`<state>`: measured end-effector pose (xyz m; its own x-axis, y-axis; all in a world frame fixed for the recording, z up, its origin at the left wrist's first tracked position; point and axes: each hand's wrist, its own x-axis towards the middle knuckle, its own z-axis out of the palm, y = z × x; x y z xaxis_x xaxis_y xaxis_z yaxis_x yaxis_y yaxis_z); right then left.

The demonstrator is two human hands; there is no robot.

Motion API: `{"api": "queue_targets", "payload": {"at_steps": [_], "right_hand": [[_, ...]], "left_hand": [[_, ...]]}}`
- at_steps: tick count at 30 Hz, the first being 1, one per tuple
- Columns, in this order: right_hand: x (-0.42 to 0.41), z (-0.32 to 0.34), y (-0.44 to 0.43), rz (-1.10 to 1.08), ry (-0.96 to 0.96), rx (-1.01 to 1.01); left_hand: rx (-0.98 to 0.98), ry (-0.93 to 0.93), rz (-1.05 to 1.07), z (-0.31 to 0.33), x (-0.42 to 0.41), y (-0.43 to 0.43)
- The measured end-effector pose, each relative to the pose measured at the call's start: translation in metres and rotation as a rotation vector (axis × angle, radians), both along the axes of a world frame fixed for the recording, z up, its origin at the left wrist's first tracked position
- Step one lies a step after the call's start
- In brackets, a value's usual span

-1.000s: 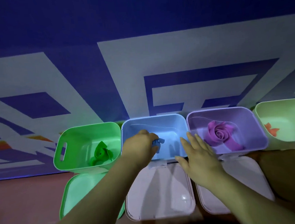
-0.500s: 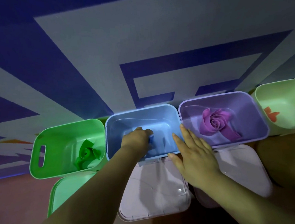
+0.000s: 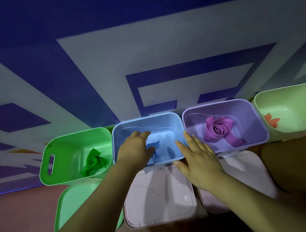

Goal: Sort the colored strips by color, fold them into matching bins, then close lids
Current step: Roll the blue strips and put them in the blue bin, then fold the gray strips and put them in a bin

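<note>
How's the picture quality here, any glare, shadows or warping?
Head view: dim, bluish light; a small glare spot on the pale lid before the blue bin; dark shadows on that bin's floor; the green bin leans outward, likely wide-angle distortion.

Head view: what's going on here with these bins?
A person is filling colored bins. The left hand reaches into the blue bin at the blue strip; whether it pinches it is unclear. The right hand lies flat on that bin's near right rim. A rolled green strip sits in the green bin, a purple strip in the purple bin, an orange strip in the pale green bin. The lids in view lie open in front.
</note>
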<state>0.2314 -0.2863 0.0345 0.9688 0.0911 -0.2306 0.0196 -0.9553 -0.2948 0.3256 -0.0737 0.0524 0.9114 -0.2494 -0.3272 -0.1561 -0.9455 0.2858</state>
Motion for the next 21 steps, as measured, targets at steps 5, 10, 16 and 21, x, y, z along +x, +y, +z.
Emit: {"api": "queue_targets", "payload": {"at_steps": [5,10,16,21], "right_hand": [[-0.029,0.030,-0.019,0.013,-0.082,0.043],[-0.086,0.045,-0.043,-0.047,-0.119,0.038],[-0.163,0.041,-0.091,-0.218,-0.043,-0.010],[-0.229,0.029,-0.157,-0.349,0.020,0.007]], "left_hand": [[-0.083,-0.239,0.019,0.029,-0.071,0.027],[-0.127,-0.297,0.005,0.033,-0.145,0.029],[-0.214,-0.225,-0.063,0.017,-0.212,-0.033],[-0.194,-0.076,-0.211,0.004,-0.250,-0.110]]}}
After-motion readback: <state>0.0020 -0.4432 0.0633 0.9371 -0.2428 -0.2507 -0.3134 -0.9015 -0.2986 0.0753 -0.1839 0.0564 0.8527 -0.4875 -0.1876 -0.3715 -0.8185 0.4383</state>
